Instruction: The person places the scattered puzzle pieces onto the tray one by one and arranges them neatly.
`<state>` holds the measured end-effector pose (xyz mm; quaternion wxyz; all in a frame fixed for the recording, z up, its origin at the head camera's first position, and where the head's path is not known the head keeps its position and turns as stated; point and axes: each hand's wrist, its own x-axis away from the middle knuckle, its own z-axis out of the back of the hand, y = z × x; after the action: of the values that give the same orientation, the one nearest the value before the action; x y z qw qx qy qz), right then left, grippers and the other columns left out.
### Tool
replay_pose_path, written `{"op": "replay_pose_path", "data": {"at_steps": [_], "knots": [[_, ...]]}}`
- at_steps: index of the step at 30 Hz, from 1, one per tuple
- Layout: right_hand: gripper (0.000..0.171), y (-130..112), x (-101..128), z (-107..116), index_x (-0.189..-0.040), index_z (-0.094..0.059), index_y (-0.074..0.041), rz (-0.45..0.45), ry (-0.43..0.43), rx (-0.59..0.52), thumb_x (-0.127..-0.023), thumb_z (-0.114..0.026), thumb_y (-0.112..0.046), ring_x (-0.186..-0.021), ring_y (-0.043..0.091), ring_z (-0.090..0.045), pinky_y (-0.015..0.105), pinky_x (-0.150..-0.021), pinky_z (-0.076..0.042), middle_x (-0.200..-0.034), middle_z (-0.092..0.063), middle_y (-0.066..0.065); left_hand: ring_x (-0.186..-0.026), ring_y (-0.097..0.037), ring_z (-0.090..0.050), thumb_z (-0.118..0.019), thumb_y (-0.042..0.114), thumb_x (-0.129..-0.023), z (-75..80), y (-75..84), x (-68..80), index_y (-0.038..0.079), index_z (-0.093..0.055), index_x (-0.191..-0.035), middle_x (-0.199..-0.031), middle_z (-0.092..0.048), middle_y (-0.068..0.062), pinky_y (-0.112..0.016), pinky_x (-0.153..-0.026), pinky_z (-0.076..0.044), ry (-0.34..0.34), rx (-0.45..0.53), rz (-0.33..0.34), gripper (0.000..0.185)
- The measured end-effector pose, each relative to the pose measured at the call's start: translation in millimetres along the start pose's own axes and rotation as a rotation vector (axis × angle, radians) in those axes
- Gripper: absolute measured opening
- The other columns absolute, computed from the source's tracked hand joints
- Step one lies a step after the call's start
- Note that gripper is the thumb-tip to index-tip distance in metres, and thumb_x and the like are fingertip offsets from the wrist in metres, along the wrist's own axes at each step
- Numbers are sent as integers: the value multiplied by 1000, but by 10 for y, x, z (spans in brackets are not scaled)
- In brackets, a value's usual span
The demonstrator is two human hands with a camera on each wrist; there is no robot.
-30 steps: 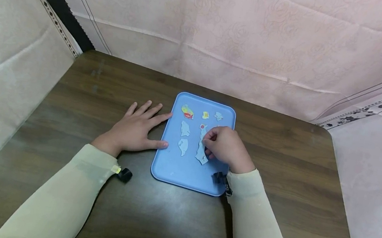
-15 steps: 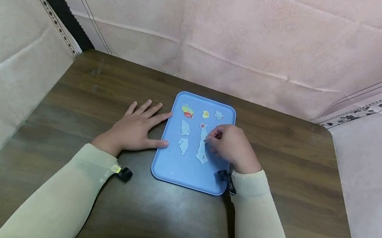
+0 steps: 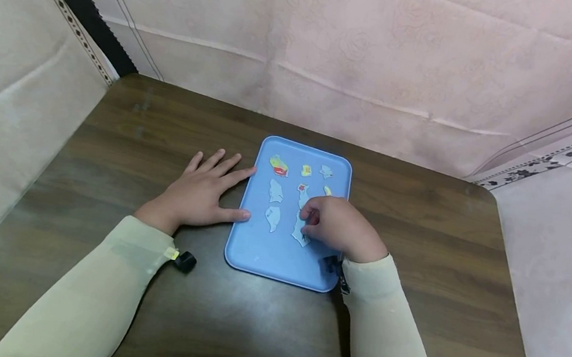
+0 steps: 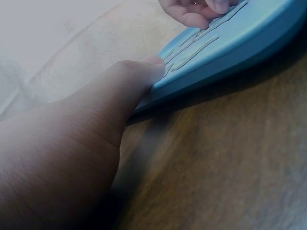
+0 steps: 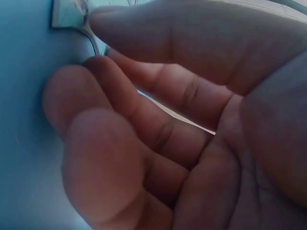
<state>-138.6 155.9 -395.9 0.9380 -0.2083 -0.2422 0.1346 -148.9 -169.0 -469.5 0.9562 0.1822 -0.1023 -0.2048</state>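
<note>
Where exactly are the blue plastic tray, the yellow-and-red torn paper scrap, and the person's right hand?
Blue plastic tray [image 3: 276, 263]: head view, bare near end of its floor.
Yellow-and-red torn paper scrap [image 3: 279, 166]: head view, scrap's middle, tray's far left corner.
Right hand [image 3: 336, 225]: head view, back of the hand.

We count one blue tray [image 3: 256, 252], seven paper scraps [image 3: 272, 218] on it, two hands [image 3: 199, 192], and one wooden table [image 3: 110, 141].

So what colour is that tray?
Light blue; the tray shows best in the head view.
</note>
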Motion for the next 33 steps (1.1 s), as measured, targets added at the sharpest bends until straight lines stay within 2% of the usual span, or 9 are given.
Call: {"op": "replay_pose_path", "data": {"at_steps": [6,11,13,16,22,25,28,30,33], "knots": [[10,-2,6,-18,-103,-81,-17,-7,-26,-26,-98,-87,-12,-82,22,-70,33,-67,-59,-90,-75,2,-178,-42,0,-56,96,-93,0,2,-8,51,-19,-178,-191,-14,-6,-76,-137,6,-4,-2,1,103],[10,3,27,-40,-103,-80,-18,-18,-37,-27,-98,-86,-13,-83,21,-69,33,-67,-59,-90,-75,2,-178,-42,0,-58,94,-93,6,13,-12,51,-20,-179,-191,-14,-5,-75,-137,6,-9,-2,-3,103],[11,14,56,-35,-106,-79,-19,-17,-16,-28,-99,-87,-16,-83,22,-69,34,-66,-59,-90,-74,1,-178,-42,0,-59,94,-93,2,17,-22,51,-20,-179,-191,-14,-5,-75,-137,6,-10,-2,-5,104],[16,53,126,-5,-113,-79,-20,18,86,-37,-100,-87,-24,-88,22,-70,37,-72,-62,-95,-75,-1,-178,-42,-1,-58,95,-93,-7,15,-37,51,-19,-179,-191,-14,-5,-76,-137,6,-12,-1,-5,104],[35,230,344,46,-130,-77,-12,127,429,1,-102,-85,-32,-112,29,-70,49,-95,-66,-134,-73,5,-178,-42,-6,-54,98,-92,-35,-20,-47,51,-21,-178,-190,-19,-5,-76,-137,1,28,18,-5,104],[47,365,438,16,-139,-74,-9,148,536,42,-101,-86,-33,-129,34,-67,55,-105,-64,-150,-67,9,-177,-42,-10,-54,99,-91,-44,-39,-20,49,-26,-178,-189,-24,-5,-77,-137,-4,74,16,-11,104],[59,523,481,-47,-149,-70,-10,144,574,78,-98,-88,-36,-152,38,-55,64,-119,-54,-165,-57,13,-177,-42,-13,-54,100,-90,-44,-53,18,46,-31,-177,-188,-27,-6,-77,-137,-7,125,-13,-24,105],[69,624,487,-88,-156,-65,-12,123,555,94,-98,-89,-42,-163,42,-44,68,-123,-49,-176,-47,13,-177,-42,-12,-54,100,-90,-39,-60,41,44,-33,-177,-188,-27,-7,-78,-137,-7,154,-37,-32,105],[91,759,484,-136,-170,-51,-20,69,483,122,-96,-87,-57,-175,44,-21,74,-128,-37,-189,-24,8,-178,-42,-6,-54,101,-89,-40,-77,70,44,-33,-177,-190,-21,-6,-79,-137,-5,181,-73,-31,107]]}}
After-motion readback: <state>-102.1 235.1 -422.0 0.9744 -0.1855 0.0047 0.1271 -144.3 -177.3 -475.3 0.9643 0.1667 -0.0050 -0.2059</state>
